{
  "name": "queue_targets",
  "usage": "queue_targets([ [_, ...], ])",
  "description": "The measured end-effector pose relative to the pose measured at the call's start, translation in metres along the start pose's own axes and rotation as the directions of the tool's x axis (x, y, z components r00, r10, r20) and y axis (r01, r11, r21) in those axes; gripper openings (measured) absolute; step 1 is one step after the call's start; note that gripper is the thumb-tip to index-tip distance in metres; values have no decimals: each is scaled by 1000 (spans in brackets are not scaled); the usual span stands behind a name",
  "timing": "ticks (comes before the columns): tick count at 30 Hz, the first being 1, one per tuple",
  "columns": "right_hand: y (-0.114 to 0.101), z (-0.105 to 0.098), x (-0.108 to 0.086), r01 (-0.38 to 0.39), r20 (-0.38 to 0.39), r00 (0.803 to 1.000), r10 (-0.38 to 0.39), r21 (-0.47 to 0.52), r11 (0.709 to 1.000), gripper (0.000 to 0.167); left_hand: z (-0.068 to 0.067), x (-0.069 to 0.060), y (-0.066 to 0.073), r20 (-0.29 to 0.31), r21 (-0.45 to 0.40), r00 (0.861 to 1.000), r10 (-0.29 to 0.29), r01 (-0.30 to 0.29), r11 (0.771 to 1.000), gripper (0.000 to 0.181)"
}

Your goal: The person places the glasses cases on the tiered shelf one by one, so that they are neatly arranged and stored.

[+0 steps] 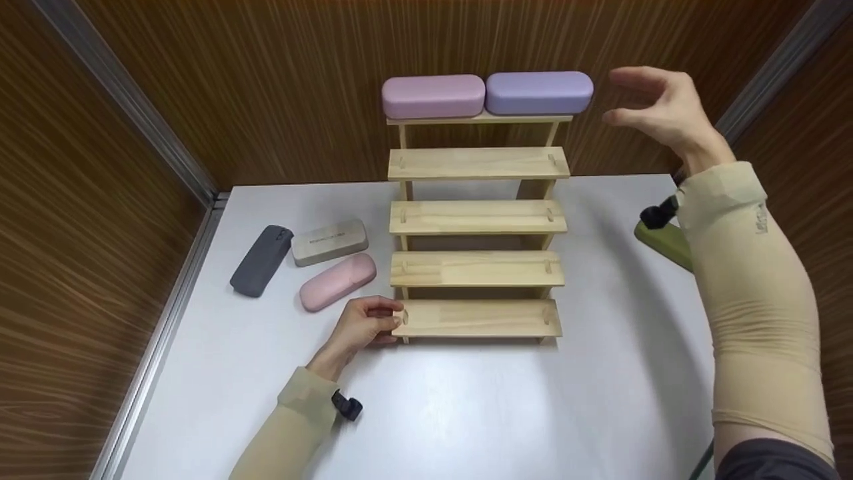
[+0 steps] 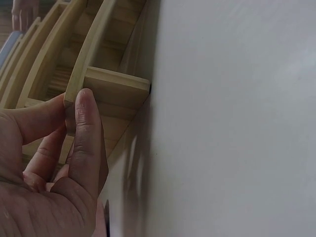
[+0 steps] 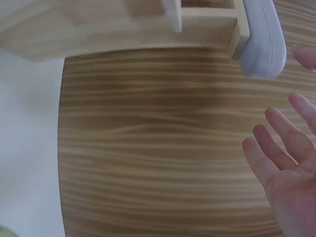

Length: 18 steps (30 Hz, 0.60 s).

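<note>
A tiered wooden rack stands on the white table. Its top shelf bears a pink glasses case and, right beside it, a lavender glasses case. My left hand pinches the left end of the lowest shelf between thumb and fingers, as the left wrist view also shows. To the right of the lavender case my right hand is raised, thumb and fingers spread apart with nothing between them. In the right wrist view a gap separates its fingertips from the lavender case.
Left of the rack lie a dark grey case, a beige case with lettering and a small pink case. An olive green case lies at the right, partly hidden by the right forearm. Wood-grain panels enclose the table.
</note>
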State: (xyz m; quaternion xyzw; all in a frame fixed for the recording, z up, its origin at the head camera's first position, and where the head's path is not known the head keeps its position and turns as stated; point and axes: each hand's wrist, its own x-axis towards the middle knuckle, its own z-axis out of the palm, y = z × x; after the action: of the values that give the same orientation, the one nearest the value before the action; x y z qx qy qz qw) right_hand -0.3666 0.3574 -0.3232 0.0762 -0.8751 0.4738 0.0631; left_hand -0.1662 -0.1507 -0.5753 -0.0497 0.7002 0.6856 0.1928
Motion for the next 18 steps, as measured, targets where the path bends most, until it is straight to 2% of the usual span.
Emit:
queue_targets([
  [4, 10, -9, -17, -30, 5, 1000, 30, -20, 999, 68, 0, 0, 0, -2, -6, 1000, -6, 6, 1000, 30],
  [15, 49, -19, -63, -5, -10, 1000, 4, -49, 999, 60, -1, 0, -3, -4, -8, 1000, -15, 15, 1000, 31],
  [18, 60, -21, -77, 1, -14, 1000, -2, -85, 996, 58, -1, 0, -2, -6, -8, 1000, -18, 18, 1000, 31],
])
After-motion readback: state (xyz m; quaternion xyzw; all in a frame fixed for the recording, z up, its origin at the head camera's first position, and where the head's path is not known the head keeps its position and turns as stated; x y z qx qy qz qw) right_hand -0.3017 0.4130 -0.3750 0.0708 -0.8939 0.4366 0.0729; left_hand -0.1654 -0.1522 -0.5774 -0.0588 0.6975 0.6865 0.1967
